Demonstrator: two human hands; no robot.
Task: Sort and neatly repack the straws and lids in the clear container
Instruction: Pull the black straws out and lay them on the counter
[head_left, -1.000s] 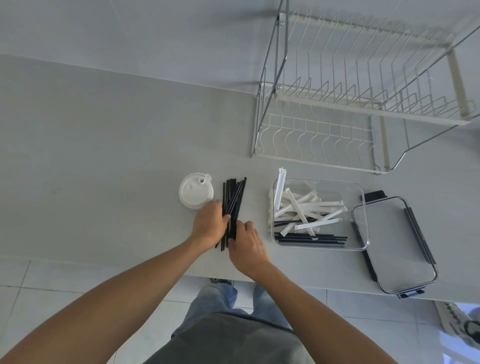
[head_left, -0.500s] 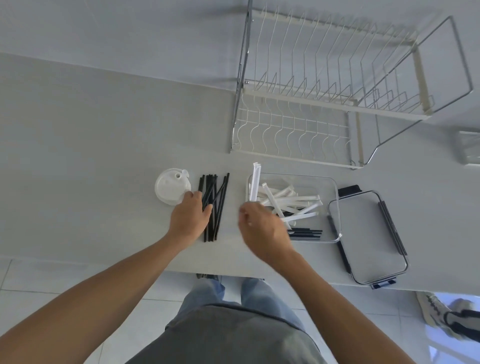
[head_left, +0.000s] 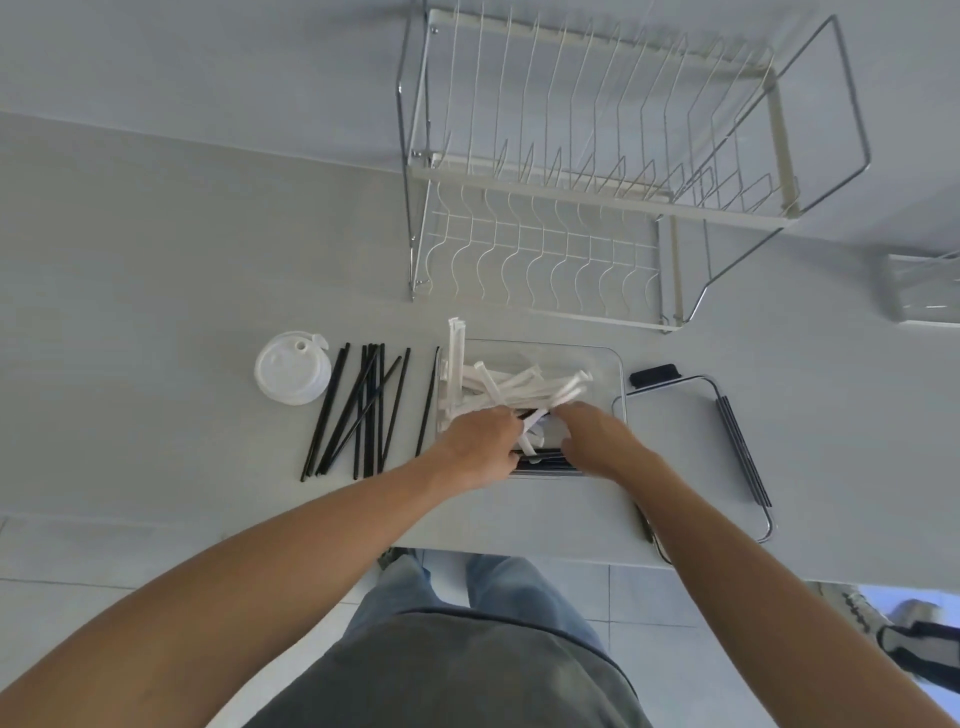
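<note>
Both my hands reach into the clear container (head_left: 619, 375) on the counter. My left hand (head_left: 480, 441) is at its near left corner with knuckles bent over the straws, and its fingertips are hidden. My right hand (head_left: 597, 439) lies beside it, fingers stretched toward the white wrapped straws (head_left: 519, 385) that lie criss-crossed inside. A bundle of black straws (head_left: 548, 463) lies along the container's near wall. Several loose black straws (head_left: 358, 410) are spread on the counter to the left. A white cup lid (head_left: 292, 368) sits beside them.
The container's clear cover (head_left: 691, 441) with black clips lies flat to the right. A wire dish rack (head_left: 571, 208) stands behind the container. Another clear box (head_left: 922, 288) shows at the far right edge. The counter edge runs just below my wrists.
My left hand left the loose black straws on the counter and moved right into the container. My right hand went deeper into it too. The loose straws now lie fanned out.
</note>
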